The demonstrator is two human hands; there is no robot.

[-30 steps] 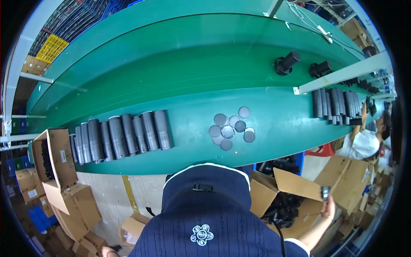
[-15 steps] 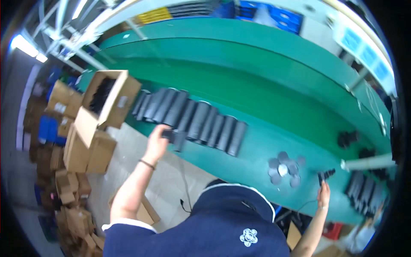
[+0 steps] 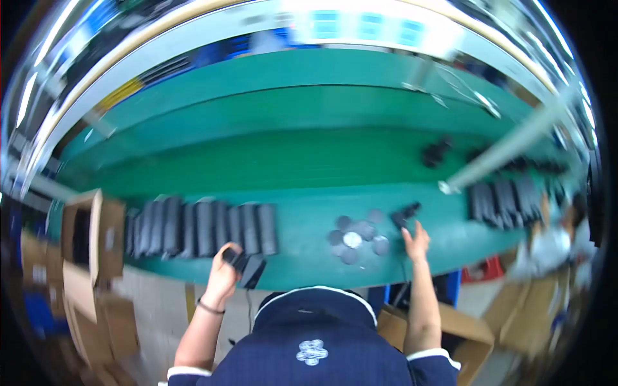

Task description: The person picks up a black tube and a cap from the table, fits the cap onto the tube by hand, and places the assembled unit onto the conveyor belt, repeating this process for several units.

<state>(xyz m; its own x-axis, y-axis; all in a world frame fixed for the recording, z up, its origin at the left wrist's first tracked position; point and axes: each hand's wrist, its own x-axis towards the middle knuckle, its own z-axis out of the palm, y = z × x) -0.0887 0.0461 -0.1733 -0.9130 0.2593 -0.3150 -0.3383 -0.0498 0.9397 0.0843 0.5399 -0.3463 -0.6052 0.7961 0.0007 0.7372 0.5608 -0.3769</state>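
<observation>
A: How many pieces are in hand?

B: 2, both blurred. The black block (image 3: pixel 253 273) is in the grasp of the left hand (image 3: pixel 223 276), tilted, its broad, flat, dark-grey end slanting down and to the right, close to the near edge of the bench (image 3: pixel 302 241).

A: And the other?

B: The knobbly black part (image 3: pixel 403 217) is at the fingertips of the right hand (image 3: pixel 417 243), farther in from that edge, its narrow end angled up and rightward. Bench contact? I can't tell for either.
</observation>
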